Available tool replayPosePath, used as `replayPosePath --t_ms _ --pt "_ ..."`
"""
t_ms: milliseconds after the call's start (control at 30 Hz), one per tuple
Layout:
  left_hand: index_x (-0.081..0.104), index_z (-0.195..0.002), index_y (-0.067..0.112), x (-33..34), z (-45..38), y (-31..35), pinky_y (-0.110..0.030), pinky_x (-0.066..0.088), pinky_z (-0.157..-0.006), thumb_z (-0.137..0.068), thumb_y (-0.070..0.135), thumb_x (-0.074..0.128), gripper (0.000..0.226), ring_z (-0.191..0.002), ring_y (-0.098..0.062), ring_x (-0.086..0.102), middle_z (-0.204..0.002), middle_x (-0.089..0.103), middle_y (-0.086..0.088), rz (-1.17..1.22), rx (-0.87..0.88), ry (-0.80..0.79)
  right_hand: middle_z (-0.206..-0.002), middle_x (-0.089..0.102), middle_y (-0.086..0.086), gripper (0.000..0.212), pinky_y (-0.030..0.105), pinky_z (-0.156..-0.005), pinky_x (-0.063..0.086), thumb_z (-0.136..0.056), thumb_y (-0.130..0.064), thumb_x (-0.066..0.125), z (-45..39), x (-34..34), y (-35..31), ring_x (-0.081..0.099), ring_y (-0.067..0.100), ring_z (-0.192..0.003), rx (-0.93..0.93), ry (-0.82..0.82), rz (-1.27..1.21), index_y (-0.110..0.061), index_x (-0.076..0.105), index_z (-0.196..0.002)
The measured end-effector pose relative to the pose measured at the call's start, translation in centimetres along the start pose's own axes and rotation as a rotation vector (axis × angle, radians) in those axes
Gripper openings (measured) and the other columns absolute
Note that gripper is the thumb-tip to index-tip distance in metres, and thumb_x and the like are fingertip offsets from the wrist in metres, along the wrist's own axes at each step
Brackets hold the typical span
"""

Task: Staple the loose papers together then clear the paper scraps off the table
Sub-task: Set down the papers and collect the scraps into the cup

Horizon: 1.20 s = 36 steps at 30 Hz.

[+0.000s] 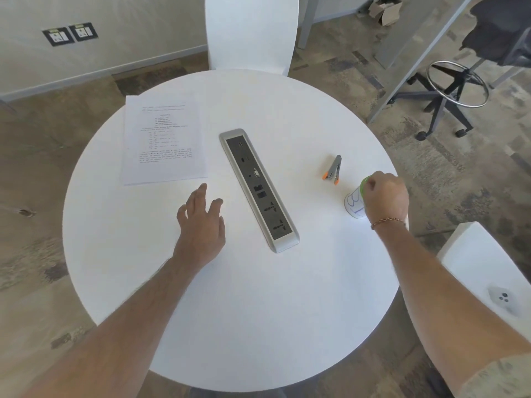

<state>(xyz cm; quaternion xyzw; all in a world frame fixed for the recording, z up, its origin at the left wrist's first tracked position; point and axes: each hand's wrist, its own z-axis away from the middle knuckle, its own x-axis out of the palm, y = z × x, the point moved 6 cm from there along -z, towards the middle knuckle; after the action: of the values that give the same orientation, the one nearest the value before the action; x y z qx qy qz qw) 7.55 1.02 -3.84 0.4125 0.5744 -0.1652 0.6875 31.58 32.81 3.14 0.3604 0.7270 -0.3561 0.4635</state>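
Note:
A stack of printed papers (165, 139) lies on the far left of the round white table (244, 297). A grey stapler with orange tips (333, 169) rests on the right side. My left hand (202, 222) hovers flat over the table with fingers spread, just below the papers and holding nothing. My right hand (385, 195) is closed over the top of a white paper cup with a green rim (355, 202) near the table's right edge, below the stapler. No loose scraps show on the tabletop.
A silver power-socket strip (258, 188) runs diagonally through the table's middle. A white chair (250, 33) stands behind the table, another white seat (488, 268) with a small device on it sits at right. A black office chair (459, 90) stands farther right.

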Motion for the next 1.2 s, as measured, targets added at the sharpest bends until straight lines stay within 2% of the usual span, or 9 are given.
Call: replayPosePath --t_ms 100,200,333,533,633,733,900,1200 --pt "0.056 -0.129 0.01 0.0 0.4 -0.8 -0.059 0.03 -0.109 -0.092 0.009 0.057 0.038 -0.145 -0.036 0.028 -0.158 0.029 -0.023 -0.009 -0.01 -0.009 -0.068 0.059 0.017 0.01 0.044 -0.058 0.043 -0.081 -0.003 0.058 3.3 1.0 -4.8 0.052 0.036 -0.067 -0.125 0.081 -0.098 -0.003 0.065 -0.074" --pt "0.056 -0.129 0.01 -0.3 0.8 -1.6 -0.06 0.03 -0.109 -0.092 0.01 0.056 0.037 -0.145 -0.037 0.029 -0.158 0.03 -0.023 -0.016 -0.003 -0.01 -0.07 0.059 0.015 0.01 0.044 -0.061 0.045 -0.082 -0.002 0.058 7.3 2.5 -9.7 0.05 0.034 -0.07 -0.163 0.05 -0.219 -0.005 0.065 -0.074" --pt "0.055 -0.132 0.01 -0.4 1.3 -2.9 -0.06 0.028 -0.111 -0.096 0.014 0.053 0.036 -0.146 -0.036 0.028 -0.16 0.029 -0.019 -0.027 -0.002 -0.012 -0.066 0.057 0.011 0.013 0.043 -0.057 0.045 -0.08 0.001 0.057 12.2 4.2 -15.1 0.047 0.031 -0.066 -0.19 -0.053 -0.339 -0.006 0.063 -0.071" --pt "0.053 -0.135 0.009 -0.2 3.0 -5.5 -0.062 0.029 -0.111 -0.098 0.016 0.051 0.038 -0.147 -0.035 0.029 -0.161 0.031 -0.017 -0.049 0.005 -0.042 -0.077 0.063 0.009 0.012 0.04 -0.069 0.051 -0.077 0.003 0.069 20.4 6.5 -22.0 0.056 0.034 -0.078 -0.338 -0.324 -0.473 -0.005 0.073 -0.083" --pt "0.052 -0.135 0.01 -0.4 3.9 -6.7 -0.062 0.028 -0.111 -0.097 0.015 0.052 0.038 -0.147 -0.036 0.027 -0.16 0.03 -0.018 -0.039 0.003 -0.042 -0.079 0.065 0.009 0.013 0.043 -0.07 0.052 -0.075 0.0 0.072 23.2 7.5 -23.6 0.057 0.035 -0.08 -0.34 -0.441 -0.457 -0.006 0.075 -0.086" --pt "0.052 -0.134 0.011 -0.7 4.5 -7.7 -0.061 0.029 -0.11 -0.096 0.013 0.052 0.038 -0.147 -0.037 0.027 -0.159 0.03 -0.019 -0.039 -0.002 -0.041 -0.083 0.067 0.009 0.013 0.041 -0.073 0.051 -0.077 -0.004 0.071 24.8 8.0 -24.1 0.057 0.034 -0.084 -0.282 -0.504 -0.429 -0.007 0.076 -0.089" --pt "0.052 -0.133 0.012 -1.2 5.3 -8.5 -0.061 0.028 -0.111 -0.095 0.012 0.052 0.038 -0.147 -0.036 0.026 -0.16 0.029 -0.018 -0.02 -0.002 -0.038 -0.08 0.064 0.006 0.007 0.038 -0.07 0.049 -0.079 -0.005 0.067 25.6 8.1 -24.2 0.053 0.03 -0.083 -0.195 -0.523 -0.367 -0.009 0.073 -0.081" --pt "0.053 -0.132 0.013 -1.9 5.9 -8.9 -0.061 0.032 -0.109 -0.094 0.01 0.052 0.038 -0.147 -0.035 0.028 -0.159 0.03 -0.019 -0.031 0.026 -0.027 -0.079 0.065 0.004 0.022 0.028 -0.064 0.042 -0.079 0.006 0.055 25.6 8.2 -24.9 0.05 0.024 -0.083 -0.162 -0.554 -0.335 -0.007 0.072 -0.076"
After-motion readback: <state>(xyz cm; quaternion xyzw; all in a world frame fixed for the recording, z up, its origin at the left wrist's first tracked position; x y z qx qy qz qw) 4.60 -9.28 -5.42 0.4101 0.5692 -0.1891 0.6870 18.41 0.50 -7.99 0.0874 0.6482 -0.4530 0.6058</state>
